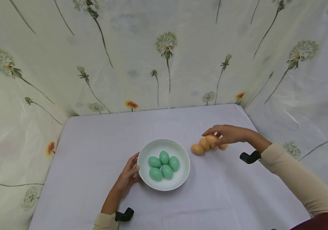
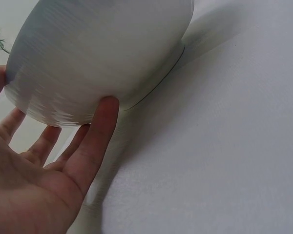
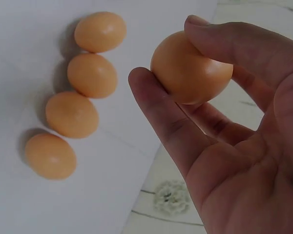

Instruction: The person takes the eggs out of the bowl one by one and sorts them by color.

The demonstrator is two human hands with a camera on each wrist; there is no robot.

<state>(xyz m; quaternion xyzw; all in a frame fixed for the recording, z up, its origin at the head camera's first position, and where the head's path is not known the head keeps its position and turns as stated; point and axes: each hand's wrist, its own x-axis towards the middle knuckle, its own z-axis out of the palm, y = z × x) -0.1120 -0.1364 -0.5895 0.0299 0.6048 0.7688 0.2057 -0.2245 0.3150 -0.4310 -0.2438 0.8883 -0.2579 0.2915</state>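
My right hand [image 1: 229,134] holds a brown egg [image 3: 190,68] between thumb and fingers, raised over the table. Below it, several more brown eggs [image 3: 72,114] lie in a row on the cloth, partly covered by the hand in the head view. A white bowl [image 1: 164,142] stands left of them, near the middle of the table. Inside, several green eggs [image 1: 164,157] lie grouped on its bottom. My left hand [image 1: 126,178] grips the bowl's left side, the thumb at the rim and the fingers [image 2: 100,131] spread against the outer wall.
White cloth [image 1: 103,137] covers the table. Behind it and at both sides hangs a floral curtain [image 1: 135,64]. A black wrist device [image 1: 250,157] sits on my right forearm, and another device [image 1: 124,214] on my left.
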